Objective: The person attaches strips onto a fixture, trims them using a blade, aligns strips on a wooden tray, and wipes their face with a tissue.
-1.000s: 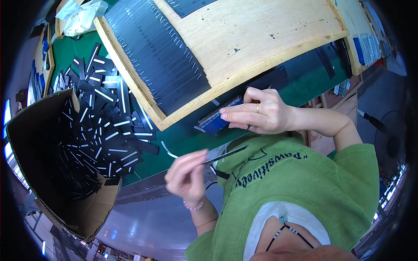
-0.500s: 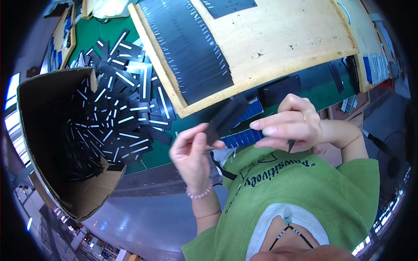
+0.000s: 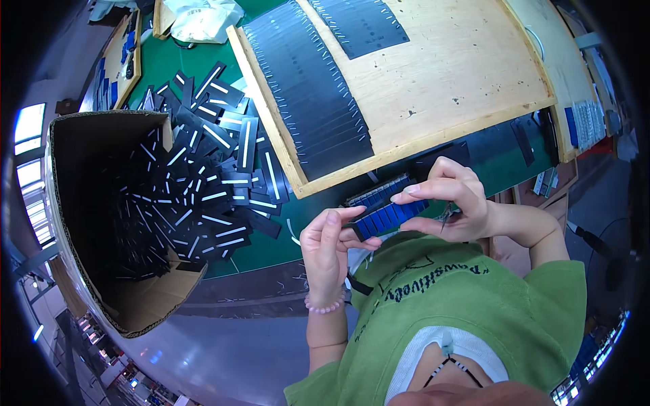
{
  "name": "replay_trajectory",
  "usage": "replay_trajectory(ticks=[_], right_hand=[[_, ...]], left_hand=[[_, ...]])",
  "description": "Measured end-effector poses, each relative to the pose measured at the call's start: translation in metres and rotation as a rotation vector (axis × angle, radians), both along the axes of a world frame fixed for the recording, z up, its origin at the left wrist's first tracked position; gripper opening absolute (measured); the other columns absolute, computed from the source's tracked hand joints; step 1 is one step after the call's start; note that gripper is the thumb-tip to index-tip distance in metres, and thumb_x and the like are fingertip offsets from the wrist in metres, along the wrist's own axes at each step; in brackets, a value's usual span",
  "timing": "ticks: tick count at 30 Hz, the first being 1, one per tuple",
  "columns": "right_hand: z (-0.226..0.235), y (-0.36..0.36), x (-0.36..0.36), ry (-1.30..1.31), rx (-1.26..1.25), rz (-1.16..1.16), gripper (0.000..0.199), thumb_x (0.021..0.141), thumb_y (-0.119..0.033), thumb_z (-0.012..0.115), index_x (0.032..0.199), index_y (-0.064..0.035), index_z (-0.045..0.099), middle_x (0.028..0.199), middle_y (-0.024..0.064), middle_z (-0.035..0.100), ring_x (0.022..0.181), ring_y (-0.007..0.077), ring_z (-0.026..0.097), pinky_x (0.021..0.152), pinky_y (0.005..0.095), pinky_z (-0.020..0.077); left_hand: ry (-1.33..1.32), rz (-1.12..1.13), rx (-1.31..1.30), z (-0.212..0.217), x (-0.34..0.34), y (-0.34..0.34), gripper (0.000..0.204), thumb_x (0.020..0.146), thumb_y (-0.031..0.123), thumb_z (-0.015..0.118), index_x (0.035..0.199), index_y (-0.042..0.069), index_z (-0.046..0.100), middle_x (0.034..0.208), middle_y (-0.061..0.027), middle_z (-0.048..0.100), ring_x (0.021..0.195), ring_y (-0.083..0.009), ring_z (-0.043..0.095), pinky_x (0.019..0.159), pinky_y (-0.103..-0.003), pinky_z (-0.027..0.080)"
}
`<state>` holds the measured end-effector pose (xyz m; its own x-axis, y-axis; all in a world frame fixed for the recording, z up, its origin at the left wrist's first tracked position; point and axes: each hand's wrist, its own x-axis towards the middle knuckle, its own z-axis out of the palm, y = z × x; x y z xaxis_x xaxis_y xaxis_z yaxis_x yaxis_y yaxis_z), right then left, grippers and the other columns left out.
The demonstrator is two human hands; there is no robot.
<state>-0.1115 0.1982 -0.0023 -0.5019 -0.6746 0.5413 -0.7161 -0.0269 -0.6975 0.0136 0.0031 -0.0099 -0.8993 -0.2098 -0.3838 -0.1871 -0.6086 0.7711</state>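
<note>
My left hand [image 3: 323, 249] pinches one end of a thin black strip [image 3: 374, 211], seen nearly edge-on. At the strip's other end is my right hand [image 3: 462, 201], its fingertips touching or very close to it. A small dark metal tool [image 3: 447, 214], kind unclear, is tucked in the curled fingers of the right hand. Right behind and under the strip lie rows of small blue pieces [image 3: 387, 220], partly covered by the fingers. Beyond the hands, a wooden tray [image 3: 420, 150] holds overlapping black strips [image 3: 308, 88] in columns.
At the left, an open cardboard box [image 3: 101, 122] lies tipped, full of black strips with white stripes [image 3: 196, 203] that spill onto the green table [image 3: 254, 255]. A white plastic bag [image 3: 203, 20] sits at the far left. Blue and clear pieces [image 3: 586, 125] stand at the right.
The black strip has turned from showing its broad face to nearly edge-on. My left hand has come nearer to the right one. The whole view has shifted slightly.
</note>
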Motion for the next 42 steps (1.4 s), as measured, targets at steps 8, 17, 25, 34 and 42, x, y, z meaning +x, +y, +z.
replay_trajectory(ticks=[8,17,25,34,42], right_hand=[[0.004,0.002,-0.001,-0.026,0.017,-0.006,0.056,0.065,-0.011,0.085,0.114,-0.0044,0.058,0.103,0.0047,0.070,0.063,0.0179,0.053,0.055,0.0272,0.0430],[0.006,0.004,0.001,-0.052,0.017,-0.017,0.055,0.065,-0.011,0.084,0.114,-0.0033,0.061,0.100,0.0046,0.071,0.063,0.0179,0.053,0.056,0.0273,0.0449],[0.008,-0.003,0.000,-0.130,-0.062,-0.027,0.057,0.066,-0.012,0.082,0.118,-0.0045,0.060,0.095,0.0021,0.072,0.067,0.0163,0.054,0.061,0.0274,0.0462],[0.009,0.001,-0.002,-0.139,-0.069,-0.023,0.058,0.066,-0.013,0.082,0.119,-0.0059,0.059,0.095,0.0014,0.071,0.069,0.0163,0.054,0.061,0.0273,0.0463],[0.003,0.005,-0.004,-0.056,-0.052,-0.012,0.061,0.065,-0.015,0.086,0.117,-0.0025,0.055,0.096,0.0054,0.072,0.060,0.0142,0.050,0.056,0.0266,0.0405]], left_hand=[[0.021,0.016,0.061,0.002,-0.001,0.001,0.042,0.101,0.027,0.046,0.103,-0.012,0.059,0.091,-0.0242,0.067,0.066,-0.0268,0.070,0.057,-0.032,0.061],[-0.001,-0.031,0.017,-0.001,-0.002,0.005,0.039,0.101,0.025,0.045,0.106,-0.011,0.057,0.086,-0.0224,0.067,0.062,-0.0251,0.069,0.054,-0.031,0.059],[-0.057,-0.020,0.067,0.001,-0.005,0.006,0.022,0.093,0.015,0.059,0.099,-0.006,0.059,0.084,-0.0150,0.065,0.062,-0.0187,0.065,0.046,-0.026,0.054],[-0.020,-0.045,0.089,-0.002,-0.007,0.007,0.024,0.095,0.018,0.058,0.099,-0.006,0.058,0.086,-0.0154,0.065,0.067,-0.0190,0.067,0.047,-0.026,0.055],[-0.010,-0.005,0.191,0.001,-0.007,0.009,0.021,0.093,0.010,0.058,0.102,-0.009,0.058,0.085,-0.0187,0.067,0.063,-0.0225,0.068,0.054,-0.031,0.059]])
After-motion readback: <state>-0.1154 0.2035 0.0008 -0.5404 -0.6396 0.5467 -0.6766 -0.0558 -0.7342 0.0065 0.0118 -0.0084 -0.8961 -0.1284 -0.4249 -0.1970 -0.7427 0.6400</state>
